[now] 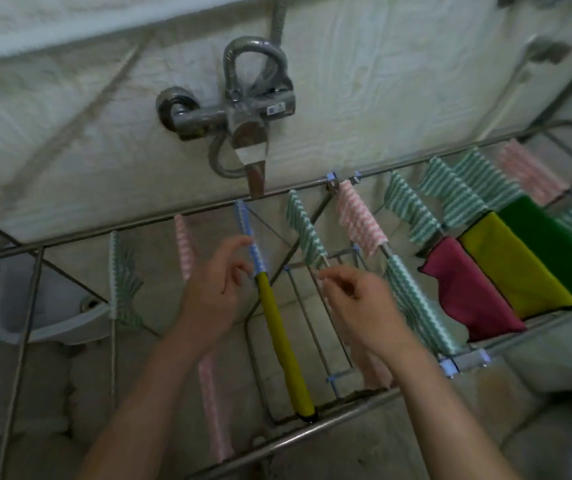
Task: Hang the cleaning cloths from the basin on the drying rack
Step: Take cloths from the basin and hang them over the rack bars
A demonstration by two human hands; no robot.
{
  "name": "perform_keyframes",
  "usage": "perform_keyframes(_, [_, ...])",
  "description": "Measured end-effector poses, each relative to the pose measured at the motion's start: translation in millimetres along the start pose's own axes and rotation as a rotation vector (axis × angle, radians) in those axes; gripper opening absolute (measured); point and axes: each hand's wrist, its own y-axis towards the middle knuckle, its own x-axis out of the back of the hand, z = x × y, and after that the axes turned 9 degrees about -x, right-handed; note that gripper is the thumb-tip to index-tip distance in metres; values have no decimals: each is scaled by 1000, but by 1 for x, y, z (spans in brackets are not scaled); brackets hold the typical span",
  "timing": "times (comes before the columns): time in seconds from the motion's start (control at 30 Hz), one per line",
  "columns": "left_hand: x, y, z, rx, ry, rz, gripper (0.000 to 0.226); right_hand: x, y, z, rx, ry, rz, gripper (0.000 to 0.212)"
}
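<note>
The metal drying rack (312, 436) spans the view, with several cloths draped over its rails. A blue striped cloth (248, 230) and a yellow cloth (282, 341) share one rail. My left hand (215, 292) hovers just left of where they meet, fingers apart, its fingertips close to the blue cloth. My right hand (357, 299) is curled over the rail to the right, pinching the top of a pale pink cloth (376, 370) that hangs below my wrist. Green striped cloths (307, 230), a pink striped cloth (360, 220), a magenta cloth (468, 292), a second yellow cloth (513, 265) and a green cloth (554, 244) hang further right.
A chrome wall tap (243, 112) with a hose juts out just above the rack's far rail. On the left rails hang a green striped cloth (121, 282) and a pink striped cloth (187, 251). Below the rack's left end sits a pale fixture with a drain hole (52, 306).
</note>
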Motion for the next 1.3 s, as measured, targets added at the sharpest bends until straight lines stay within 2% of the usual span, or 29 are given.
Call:
perform_keyframes(0.1, [-47,-1,-35,-70,16,82,56,39,-20,-32,-38,7,-46,20])
perform_keyframes(0.2, [-100,-7,-71,-142,45,162,33,81,-45,-67,-95,-1,-95,22])
perform_keyframes(0.3, [-160,-22,-112,-197,21,286,21,123,-75,-108,-142,18,-170,20])
perform_keyframes(0.37, [-216,-35,-149,-249,0,404,20,163,-108,-147,-205,13,-274,17])
perform_keyframes(0.47, [-259,-47,-174,-297,-8,500,25,189,-135,-176,-288,44,-343,14])
perform_keyframes(0.57, [-331,-73,-225,-349,-44,709,26,234,-188,-230,-411,131,-508,15])
perform_keyframes(0.63, [-378,-94,-250,-445,-43,808,27,255,-223,-267,-498,183,-603,15])
perform_keyframes(0.7, [-397,-104,-258,-513,-52,845,31,259,-237,-286,-532,194,-626,16])
perform_keyframes(0.8, [-458,-153,-292,-574,-53,1070,37,276,-298,-345,-655,228,-781,15])
perform_keyframes(0.9, [-504,-205,-315,-639,-67,1282,36,270,-354,-398,-843,278,-898,15])
perform_keyframes(1.0, [-530,-248,-321,-729,-38,1401,35,252,-395,-435,-1031,305,-952,23])
perform_keyframes(1.13, [-558,-309,-323,-890,51,1600,34,217,-442,-487,-1288,326,-916,39])
perform_keyframes(1.23, [-574,-352,-317,-1075,133,1702,33,176,-468,-529,-1479,307,-715,51])
perform_keyframes(1.3, [-581,-368,-311,-1185,228,1733,32,153,-476,-539,-1482,162,-550,61])
